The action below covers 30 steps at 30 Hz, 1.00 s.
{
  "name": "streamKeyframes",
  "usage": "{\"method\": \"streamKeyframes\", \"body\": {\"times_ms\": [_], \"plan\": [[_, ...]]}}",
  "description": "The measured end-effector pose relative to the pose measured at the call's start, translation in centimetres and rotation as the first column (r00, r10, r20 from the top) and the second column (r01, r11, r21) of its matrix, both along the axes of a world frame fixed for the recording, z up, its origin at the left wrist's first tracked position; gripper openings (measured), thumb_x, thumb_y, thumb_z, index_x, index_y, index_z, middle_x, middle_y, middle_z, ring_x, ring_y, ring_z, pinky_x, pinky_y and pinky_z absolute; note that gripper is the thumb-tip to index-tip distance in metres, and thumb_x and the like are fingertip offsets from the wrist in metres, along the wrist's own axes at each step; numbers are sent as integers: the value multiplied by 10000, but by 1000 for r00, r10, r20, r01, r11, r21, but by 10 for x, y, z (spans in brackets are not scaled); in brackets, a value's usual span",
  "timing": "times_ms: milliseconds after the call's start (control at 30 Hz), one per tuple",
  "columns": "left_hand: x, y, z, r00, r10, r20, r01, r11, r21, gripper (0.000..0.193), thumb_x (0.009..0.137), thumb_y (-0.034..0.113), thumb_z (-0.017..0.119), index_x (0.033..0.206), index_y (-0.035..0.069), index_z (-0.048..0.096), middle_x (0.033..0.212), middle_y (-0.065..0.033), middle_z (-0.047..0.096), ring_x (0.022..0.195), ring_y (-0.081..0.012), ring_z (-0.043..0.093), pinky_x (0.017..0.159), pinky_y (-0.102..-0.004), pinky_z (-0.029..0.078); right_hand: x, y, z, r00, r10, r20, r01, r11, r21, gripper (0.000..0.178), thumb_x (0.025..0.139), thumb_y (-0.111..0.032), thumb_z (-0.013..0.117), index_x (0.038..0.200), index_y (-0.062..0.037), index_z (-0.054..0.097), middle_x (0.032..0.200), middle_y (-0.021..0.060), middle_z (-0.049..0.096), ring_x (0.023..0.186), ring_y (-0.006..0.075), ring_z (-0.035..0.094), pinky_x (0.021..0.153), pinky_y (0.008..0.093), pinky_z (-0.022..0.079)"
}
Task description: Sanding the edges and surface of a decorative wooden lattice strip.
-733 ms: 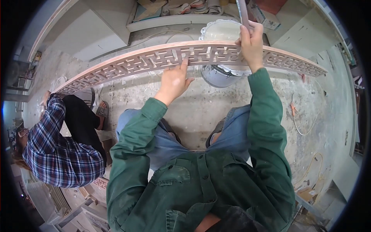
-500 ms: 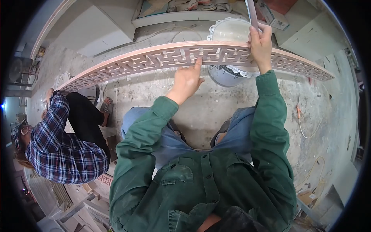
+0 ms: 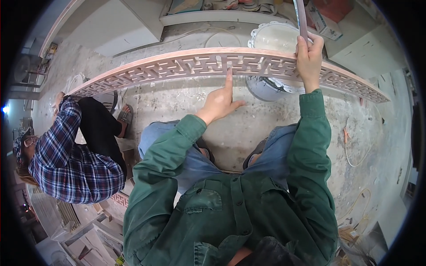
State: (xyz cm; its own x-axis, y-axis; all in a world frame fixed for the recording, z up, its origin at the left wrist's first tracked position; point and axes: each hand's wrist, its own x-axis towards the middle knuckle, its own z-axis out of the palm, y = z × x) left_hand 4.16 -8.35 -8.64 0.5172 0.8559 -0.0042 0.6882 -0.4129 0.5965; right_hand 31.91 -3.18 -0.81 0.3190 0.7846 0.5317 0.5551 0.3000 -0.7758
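A long wooden fretwork panel with a pierced geometric pattern stretches across in front of me, bowed by the lens. My left hand reaches up to it, index finger stretched out with the tip at one of the middle openings. Its thumb sticks out sideways and the other fingers are curled; nothing is in it. My right hand is closed on a thin grey-brown strip with a pale bluish edge, which points away from me. That hand lies over the panel's top edge, right of the middle.
A white bucket stands behind and below the panel. At the left a person in a plaid shirt crouches by the panel's end. Pale cabinets and an open drawer lie beyond. An orange-handled cord rests on the floor at right.
My left index finger has straightened out, and the hand sits a little lower and farther right. My right hand keeps its hold on the strip; the whole view has shifted slightly.
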Motion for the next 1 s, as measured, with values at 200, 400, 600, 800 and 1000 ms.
{"method": "streamKeyframes", "body": {"times_ms": [200,400,600,800,1000], "plan": [[1,4,-1,999,14,-43,-12,999,45,1052,795,360,740,1488,-62,70,659,-145,626,616,-339,630,578,-430,493,1,-2,1,998,31,-49,-32,999,-22,314,962,-252,558,1150,-26,448,668,67,619,609,157,586,598,314,442],[7,-5,-6,964,93,-250,22,906,424,1004,749,329,764,1475,-62,193,683,-166,616,608,-329,622,586,-425,487,-1,-1,4,1000,-24,-4,23,998,-50,325,951,-265,566,1156,-40,452,723,106,651,664,208,623,640,347,461],[12,-29,-25,978,77,-194,-4,936,351,855,756,320,760,1414,-19,332,752,-146,642,640,-351,615,634,-428,491,9,1,-5,998,-29,47,30,999,-12,320,943,-276,568,1152,-57,461,861,204,687,829,377,662,736,438,484],[-15,-118,-156,924,-87,-373,20,983,-180,546,670,377,791,1098,73,641,971,-149,675,940,-342,650,797,-449,506,-7,15,-9,984,-49,171,37,997,71,356,947,-289,594,1151,-20,481,820,116,647,685,201,617,648,327,477],[-5,-225,-183,810,-531,-249,238,686,-688,433,667,269,744,1046,62,701,1101,-160,674,1066,-323,631,905,-413,501,34,23,-2,986,-11,164,-1,998,69,420,920,-338,621,1119,26,559,929,164,686,845,231,672,783,337,501]]}}
